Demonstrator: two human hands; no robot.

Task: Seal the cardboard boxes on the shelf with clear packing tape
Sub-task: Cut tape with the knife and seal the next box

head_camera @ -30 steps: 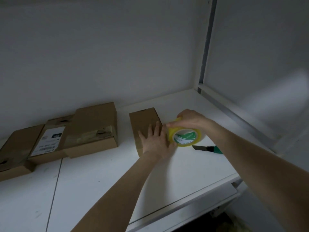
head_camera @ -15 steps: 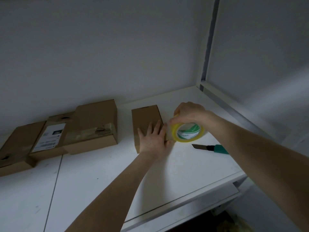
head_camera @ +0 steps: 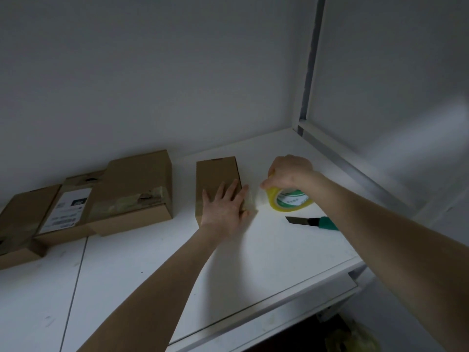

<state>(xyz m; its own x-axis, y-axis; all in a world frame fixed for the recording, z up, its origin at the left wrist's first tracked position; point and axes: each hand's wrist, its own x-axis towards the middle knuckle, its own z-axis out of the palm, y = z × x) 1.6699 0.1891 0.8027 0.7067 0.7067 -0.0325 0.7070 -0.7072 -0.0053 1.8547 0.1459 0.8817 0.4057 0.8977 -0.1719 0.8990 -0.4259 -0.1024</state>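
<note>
1. Head view: left hand (head_camera: 223,207) flat, fingers straight, pressing on small box (head_camera: 215,171) mid-shelf (head_camera: 253,262).
2. Right hand (head_camera: 291,171) clamped round tape roll (head_camera: 291,201), just right of the box; clear strip (head_camera: 253,199) spans the gap (faint).
3. Step: probably paying out tape. Next: cut the strip under tension, knife (head_camera: 312,222) beside roll.

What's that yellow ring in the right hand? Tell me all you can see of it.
The tape roll is a ring of clear tape that looks yellowish when wound, around a core with a green and white label. The right hand grips it from above, tilted, open face toward the camera, low over the white shelf. A faint strip seems to run from it to the small cardboard box, where the left hand presses flat.
</note>
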